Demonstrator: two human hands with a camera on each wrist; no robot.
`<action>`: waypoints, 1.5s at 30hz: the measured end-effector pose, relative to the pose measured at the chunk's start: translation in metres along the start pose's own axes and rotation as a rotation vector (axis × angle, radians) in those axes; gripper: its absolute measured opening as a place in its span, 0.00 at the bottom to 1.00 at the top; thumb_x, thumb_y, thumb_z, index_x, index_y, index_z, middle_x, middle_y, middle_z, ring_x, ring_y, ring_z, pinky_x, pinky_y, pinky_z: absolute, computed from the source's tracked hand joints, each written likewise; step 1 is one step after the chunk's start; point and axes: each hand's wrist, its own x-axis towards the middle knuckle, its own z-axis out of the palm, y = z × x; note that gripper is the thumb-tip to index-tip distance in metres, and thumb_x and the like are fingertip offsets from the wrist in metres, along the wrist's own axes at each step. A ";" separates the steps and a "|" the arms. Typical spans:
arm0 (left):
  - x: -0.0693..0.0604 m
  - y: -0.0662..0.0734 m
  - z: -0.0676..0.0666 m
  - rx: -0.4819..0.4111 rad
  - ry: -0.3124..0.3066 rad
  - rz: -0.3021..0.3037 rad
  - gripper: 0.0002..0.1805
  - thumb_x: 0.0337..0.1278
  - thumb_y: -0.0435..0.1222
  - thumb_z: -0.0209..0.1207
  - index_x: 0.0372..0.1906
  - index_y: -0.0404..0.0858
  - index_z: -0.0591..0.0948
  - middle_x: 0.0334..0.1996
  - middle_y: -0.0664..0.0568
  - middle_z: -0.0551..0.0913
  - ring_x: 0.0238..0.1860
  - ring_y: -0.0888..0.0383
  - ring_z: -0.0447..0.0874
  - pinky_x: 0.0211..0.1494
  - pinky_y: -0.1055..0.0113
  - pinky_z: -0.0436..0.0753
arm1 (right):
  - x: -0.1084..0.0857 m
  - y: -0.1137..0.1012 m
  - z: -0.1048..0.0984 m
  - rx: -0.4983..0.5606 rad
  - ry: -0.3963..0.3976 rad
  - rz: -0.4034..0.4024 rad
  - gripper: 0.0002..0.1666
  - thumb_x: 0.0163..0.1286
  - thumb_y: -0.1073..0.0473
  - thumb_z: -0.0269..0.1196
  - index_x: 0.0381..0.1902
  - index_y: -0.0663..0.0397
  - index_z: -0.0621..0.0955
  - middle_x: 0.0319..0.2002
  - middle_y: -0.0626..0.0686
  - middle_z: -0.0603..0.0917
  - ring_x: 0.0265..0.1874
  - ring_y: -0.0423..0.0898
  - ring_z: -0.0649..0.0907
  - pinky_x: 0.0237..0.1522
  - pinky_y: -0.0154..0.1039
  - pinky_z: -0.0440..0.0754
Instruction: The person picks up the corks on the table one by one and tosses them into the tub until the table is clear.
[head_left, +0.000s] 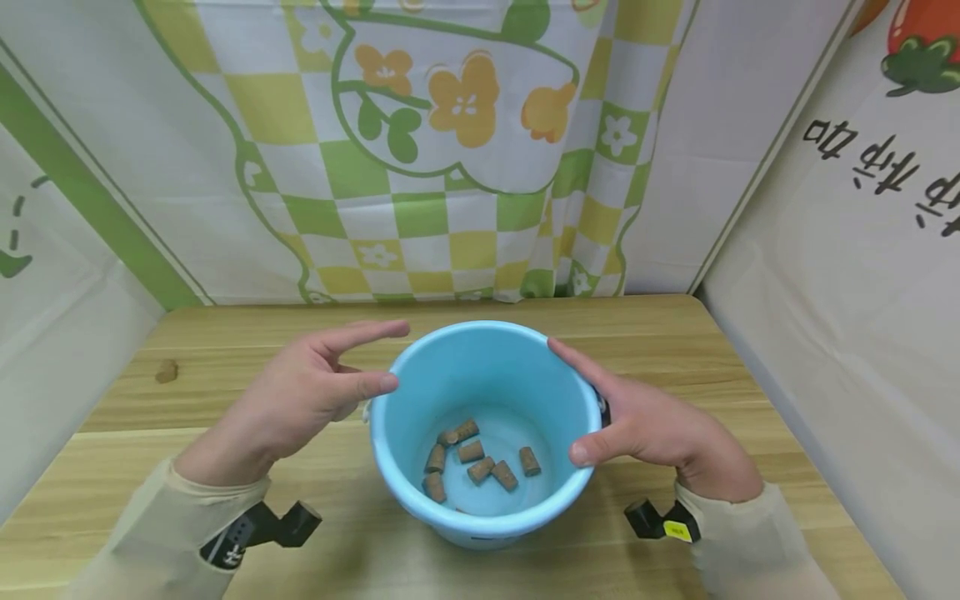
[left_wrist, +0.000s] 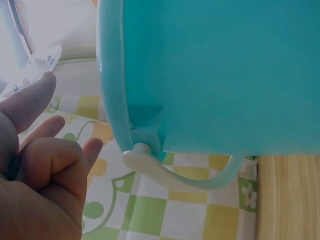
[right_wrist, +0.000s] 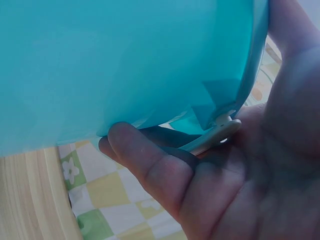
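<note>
A light blue bucket (head_left: 487, 525) stands upright on the table, with several brown corks (head_left: 480, 470) lying on its bottom. My right hand (head_left: 652, 423) grips the bucket's right side. Its thumb lies over the rim, and the other fingers (right_wrist: 150, 162) are against the outer wall by the handle. On the left, my left hand (head_left: 296, 396) hovers beside the rim with the index finger stretched out and some fingers bent. The left wrist view shows a gap between this hand and the bucket, whose pale handle (left_wrist: 185, 181) hangs down.
One more cork (head_left: 167, 372) lies on the wooden table (head_left: 315, 517) at the far left. Behind the table hangs a checked, flowered curtain (head_left: 420, 212). White printed sheets (head_left: 840, 275) flank it on the left and right.
</note>
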 end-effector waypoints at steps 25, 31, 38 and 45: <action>0.017 -0.091 -0.062 -0.524 0.496 0.013 0.42 0.62 0.34 0.66 0.78 0.45 0.60 0.77 0.49 0.50 0.15 0.68 0.54 0.17 0.77 0.62 | -0.002 0.004 0.003 0.039 0.000 0.004 0.68 0.59 0.55 0.76 0.81 0.38 0.42 0.69 0.70 0.61 0.56 0.69 0.76 0.51 0.54 0.80; 0.012 -0.120 -0.086 -0.468 0.618 -0.171 0.46 0.61 0.39 0.68 0.79 0.51 0.57 0.79 0.50 0.42 0.14 0.69 0.54 0.15 0.76 0.62 | -0.002 0.005 0.003 0.034 0.001 -0.001 0.68 0.59 0.54 0.76 0.81 0.38 0.42 0.69 0.70 0.60 0.56 0.68 0.76 0.52 0.54 0.79; -0.003 -0.149 -0.110 -0.413 0.814 -0.333 0.49 0.62 0.36 0.67 0.80 0.60 0.52 0.67 0.55 0.55 0.12 0.65 0.55 0.09 0.70 0.58 | -0.002 0.005 0.004 0.036 -0.004 -0.006 0.67 0.59 0.55 0.75 0.81 0.38 0.42 0.69 0.70 0.60 0.56 0.69 0.76 0.51 0.55 0.80; -0.022 -0.177 -0.131 -0.604 0.866 -0.324 0.50 0.62 0.20 0.50 0.79 0.64 0.49 0.45 0.67 0.86 0.08 0.62 0.57 0.06 0.66 0.59 | -0.002 0.005 0.004 0.023 0.003 -0.006 0.67 0.59 0.55 0.75 0.81 0.39 0.42 0.69 0.70 0.61 0.56 0.69 0.76 0.52 0.54 0.80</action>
